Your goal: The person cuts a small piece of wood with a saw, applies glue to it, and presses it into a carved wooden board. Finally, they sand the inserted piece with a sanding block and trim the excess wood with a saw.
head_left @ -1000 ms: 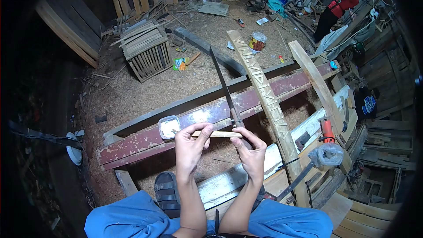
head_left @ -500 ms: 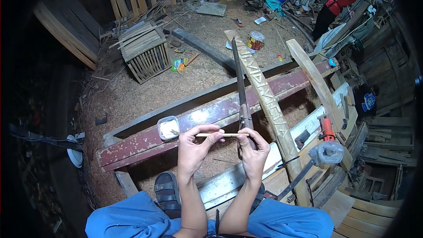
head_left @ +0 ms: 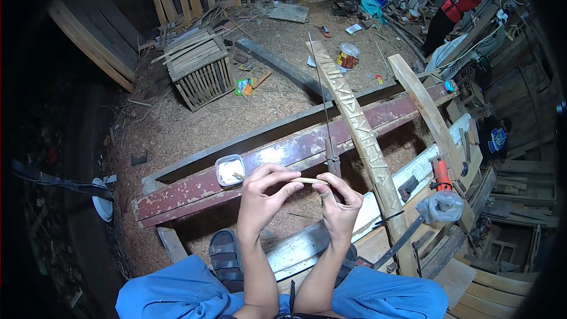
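My left hand [head_left: 264, 194] pinches one end of a thin wooden strip [head_left: 310, 181] between thumb and fingers. My right hand [head_left: 341, 202] pinches the other end, so the strip lies nearly level between both hands. Behind my right hand rises a long thin blade [head_left: 319, 77], seen almost edge-on, with a brownish handle part [head_left: 332, 155]. The handle's lower end is hidden by the right hand, and I cannot tell whether its fingers also hold it. Just beyond the left hand, a small plastic tub [head_left: 229, 170] of white stuff with a stick in it sits on a reddish plank.
A reddish plank [head_left: 177, 195] crosses in front of me. To the right lie a carved board [head_left: 358, 119], a curved board [head_left: 422, 97] and an orange-red power tool [head_left: 440, 172]. A slatted crate [head_left: 201, 74] and a paint can [head_left: 348, 57] stand farther off. A person in red [head_left: 460, 6] is at far right.
The long blade has turned from showing its broad side to nearly edge-on. My hands have shifted on the strip, less of which shows between them. The view has moved slightly.
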Demonstrator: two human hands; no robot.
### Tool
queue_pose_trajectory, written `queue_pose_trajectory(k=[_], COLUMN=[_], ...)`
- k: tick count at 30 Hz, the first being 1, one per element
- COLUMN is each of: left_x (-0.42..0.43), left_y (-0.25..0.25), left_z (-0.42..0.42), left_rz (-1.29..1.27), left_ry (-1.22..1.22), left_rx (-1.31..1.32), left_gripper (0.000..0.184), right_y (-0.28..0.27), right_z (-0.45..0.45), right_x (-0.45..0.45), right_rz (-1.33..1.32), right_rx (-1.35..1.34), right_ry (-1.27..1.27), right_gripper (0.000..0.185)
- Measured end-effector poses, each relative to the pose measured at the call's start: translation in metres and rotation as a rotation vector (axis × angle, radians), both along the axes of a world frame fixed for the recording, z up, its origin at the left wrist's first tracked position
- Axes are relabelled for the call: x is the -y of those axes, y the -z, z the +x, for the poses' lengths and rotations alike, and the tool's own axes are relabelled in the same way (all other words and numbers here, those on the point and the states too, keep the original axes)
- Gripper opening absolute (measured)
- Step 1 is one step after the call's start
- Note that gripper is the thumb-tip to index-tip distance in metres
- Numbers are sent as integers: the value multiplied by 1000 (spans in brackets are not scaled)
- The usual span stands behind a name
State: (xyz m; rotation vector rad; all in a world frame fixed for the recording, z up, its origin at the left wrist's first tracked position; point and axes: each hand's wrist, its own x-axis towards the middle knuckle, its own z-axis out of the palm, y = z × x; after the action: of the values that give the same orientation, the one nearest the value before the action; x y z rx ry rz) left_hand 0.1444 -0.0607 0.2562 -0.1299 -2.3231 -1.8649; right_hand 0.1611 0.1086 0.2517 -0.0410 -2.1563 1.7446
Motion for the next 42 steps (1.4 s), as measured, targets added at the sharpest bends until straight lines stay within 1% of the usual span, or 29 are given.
queue_pose_trajectory(k=[2, 4, 5, 7, 8, 9, 11, 12, 13, 15, 16, 17, 18, 20, 21, 22, 23, 25, 26, 27, 29, 30, 31, 33, 34, 37, 39, 41, 42], left_x=[0, -1, -1, -3, -5, -7, -13, -17, -22, -33, -37, -41, -44, -48, -48, -48, -48, -48, -44, -42, -38, -35, -34, -37, -39, -39, -40, -39, -38], left_y=[6, 22, 33, 57, 74, 93, 132, 151, 169, 197, 208, 219, 226, 243, 245, 248, 251, 248, 250, 254, 260, 257, 261, 266, 268, 264, 260, 255, 259], left_z=[-5, -10, -13, -24, -31, -37, -52, -60, -69, -82, -87, -90, -91, -93, -93, -94, -95, -95, -97, -99, -100, -98, -97, -95, -97, -111, -130, -150, -160], left_rz=[-128, -170, -214, -228, -249, -268, -291, -348, -404, -430, -455, -481, -479, -540, -600, -538, -538, -657, -626, -626, -615, -615, -617, -585, -522, -457, -477, -588, -670], left_ry=[57, 0, -55, -125, -190, -254, -280, -296, -313, -349, -365, -381, -372, -390, -406, -372, -371, -494, -456, -450, -444, -376, -376, -363, -404, -485, -533, -625, -674], left_rx=[-11, -1, 7, 67, 15, -35, -19, -37, -56, 6, 1, -5, 63, 58, 49, 140, 146, 41, 103, 111, 98, 120, 125, 111, 78, 72, 23, 49, 40], left_gripper=[21, 21, 22, 21, 20, 19, 19, 20, 21, 20, 19, 18, 17, 19, 20, 21, 21, 22, 23, 23, 20, 26, 26, 38, 44, 42, 39, 37, 35], right_y=[14, 35, 36, 39, 44, 64, 107, 98, 107, 146, 144, 146, 152, 166, 174, 182, 190, 206, 221, 223, 225, 215, 207, 198, 204, 196, 195, 201, 198], right_z=[-6, -14, -13, -13, -14, -16, -20, -18, -17, -18, -14, -15, -15, -16, -17, -19, -20, -20, -23, -23, -26, -27, -26, -26, -28, -25, -25, -26, -26], right_x=[2, 6, 8, 13, 14, 11, 2, 4, 2, 8, 11, 15, 17, 21, 22, 23, 22, 22, 26, 27, 29, 31, 30, 28, 31, 32, 33, 37, 37], right_rz=[58, 0, -1, -83, -173, -171, -128, -174, -178, -253, -271, -221, -235, -249, -232, -213, -212, -261, -164, -162, -221, -267, -268, -329, -311, -329, -295, -270, -288], right_rx=[-9, -90, -87, 155, 187, 189, 152, 248, 350, 280, 369, 332, 333, 340, 306, 272, 278, 388, 250, 259, 377, 435, 440, 532, 434, 535, 596, 515, 547], right_ry=[-8, 14, 15, 135, 125, 122, 168, 140, 124, 133, 131, 124, 110, 92, 92, 93, 93, 60, 73, 77, 54, 46, 45, 9, 24, 8, 6, 5, 0], right_gripper=[25, 45, 45, 68, 71, 71, 61, 58, 59, 56, 55, 54, 53, 53, 52, 51, 51, 50, 48, 48, 47, 47, 47, 51, 52, 51, 50, 49, 49])
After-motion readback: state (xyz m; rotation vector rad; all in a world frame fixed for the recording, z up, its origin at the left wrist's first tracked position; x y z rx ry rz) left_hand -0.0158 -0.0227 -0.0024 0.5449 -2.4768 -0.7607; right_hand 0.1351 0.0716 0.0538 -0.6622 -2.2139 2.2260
